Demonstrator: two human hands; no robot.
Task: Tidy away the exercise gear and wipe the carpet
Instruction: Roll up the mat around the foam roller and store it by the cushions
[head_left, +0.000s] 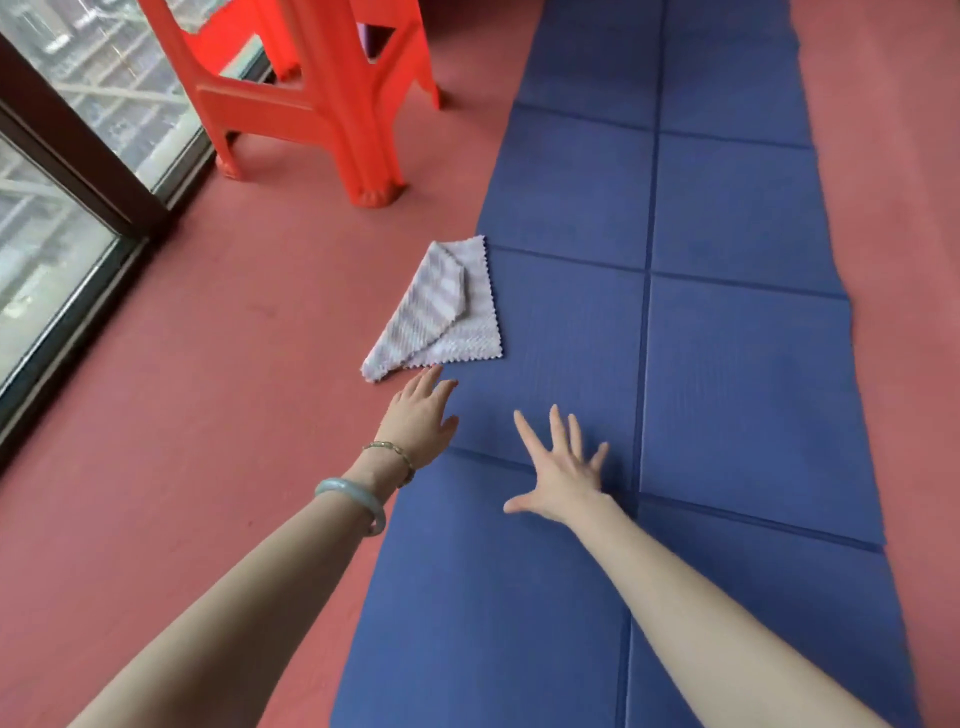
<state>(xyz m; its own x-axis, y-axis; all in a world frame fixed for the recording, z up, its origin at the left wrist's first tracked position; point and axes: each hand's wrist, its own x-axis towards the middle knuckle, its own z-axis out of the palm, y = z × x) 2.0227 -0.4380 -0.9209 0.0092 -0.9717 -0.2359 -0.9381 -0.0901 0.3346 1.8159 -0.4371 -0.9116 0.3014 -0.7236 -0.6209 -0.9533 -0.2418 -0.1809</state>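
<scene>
A blue folding exercise mat (727, 322) lies unrolled along the red carpet (234, 374), running away from me. A pale striped cleaning cloth (441, 312), one corner folded over, lies on the mat's left edge, half on the carpet. My left hand (421, 421) is stretched out just short of the cloth's near corner, fingers extended, holding nothing. My right hand (561, 467) hovers over the mat to the right of it, fingers spread wide, empty.
A red plastic stool (311, 98) stands on the carpet at the far left of the mat. A dark-framed glass door or window (67, 171) runs along the left side. More carpet shows to the right of the mat.
</scene>
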